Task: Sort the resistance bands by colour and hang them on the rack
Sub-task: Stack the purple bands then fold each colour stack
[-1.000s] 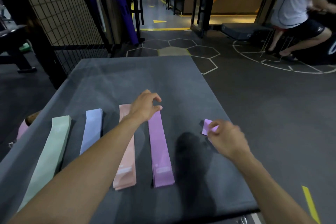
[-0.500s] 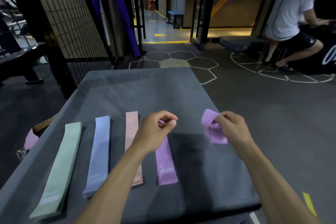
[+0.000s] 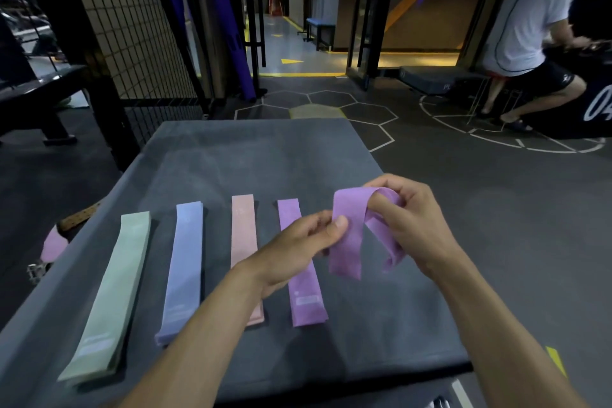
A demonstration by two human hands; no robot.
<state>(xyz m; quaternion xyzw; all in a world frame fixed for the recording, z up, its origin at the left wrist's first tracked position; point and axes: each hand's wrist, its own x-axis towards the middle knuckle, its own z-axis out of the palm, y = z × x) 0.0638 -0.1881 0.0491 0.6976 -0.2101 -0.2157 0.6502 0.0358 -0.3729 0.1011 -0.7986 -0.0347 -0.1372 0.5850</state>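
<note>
Four flat bands lie side by side on the grey table (image 3: 265, 156): a green band (image 3: 112, 295), a blue band (image 3: 183, 272), a pink band (image 3: 244, 235) and a purple band (image 3: 306, 295). A second purple band (image 3: 351, 235) hangs as a loop above the table's right half. My left hand (image 3: 298, 248) pinches its near strand between thumb and fingers. My right hand (image 3: 407, 219) holds the loop's top, a finger hooked through it. My left forearm hides part of the pink and purple bands.
A black wire-mesh panel (image 3: 132, 26) stands behind the table at the left. A person (image 3: 526, 30) sits at the far right. A purple piece (image 3: 54, 247) pokes out below the table's left edge. Dark gym floor with hexagon markings (image 3: 331, 106) lies beyond.
My right hand lifted the loose purple band off the table. My left hand left the flat purple band and came across to pinch the lifted one. The camera tilted up.
</note>
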